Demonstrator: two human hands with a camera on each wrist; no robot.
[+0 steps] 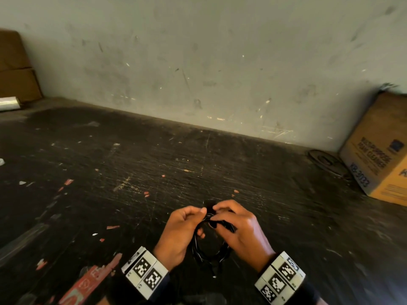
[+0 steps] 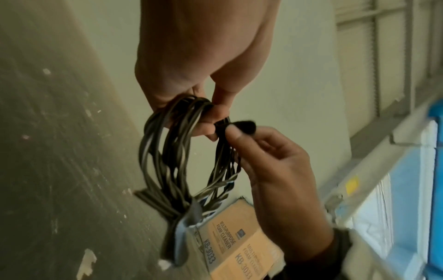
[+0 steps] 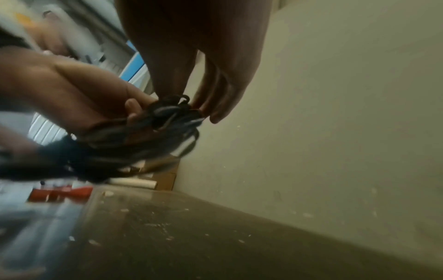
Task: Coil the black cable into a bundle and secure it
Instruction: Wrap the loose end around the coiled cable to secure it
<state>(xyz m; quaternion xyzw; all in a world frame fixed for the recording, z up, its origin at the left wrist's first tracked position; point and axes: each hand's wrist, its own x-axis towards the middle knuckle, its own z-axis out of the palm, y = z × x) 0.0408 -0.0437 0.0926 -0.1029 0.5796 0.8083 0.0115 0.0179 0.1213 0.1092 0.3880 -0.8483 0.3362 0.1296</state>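
Note:
The black cable (image 1: 208,252) is wound into a coil of several loops and held just above the dark worktop (image 1: 154,161). My left hand (image 1: 199,213) grips the top of the coil (image 2: 167,161), with its fingers (image 2: 210,121) curled round the gathered loops. My right hand (image 1: 217,211) pinches a short black strap (image 2: 242,127) at the top of the bundle between thumb and forefinger (image 2: 233,132). In the right wrist view the right hand (image 3: 199,108) meets the left hand (image 3: 134,111) over the blurred cable (image 3: 155,132). The cable's ends hang below the coil.
A cardboard box (image 1: 378,150) printed "foam cleaner" stands at the right against the wall, with a black disc (image 1: 326,160) beside it. Brown boxes (image 1: 15,69) and a white roll (image 1: 8,103) sit at the far left. Red packaging (image 1: 88,285) lies near the front left.

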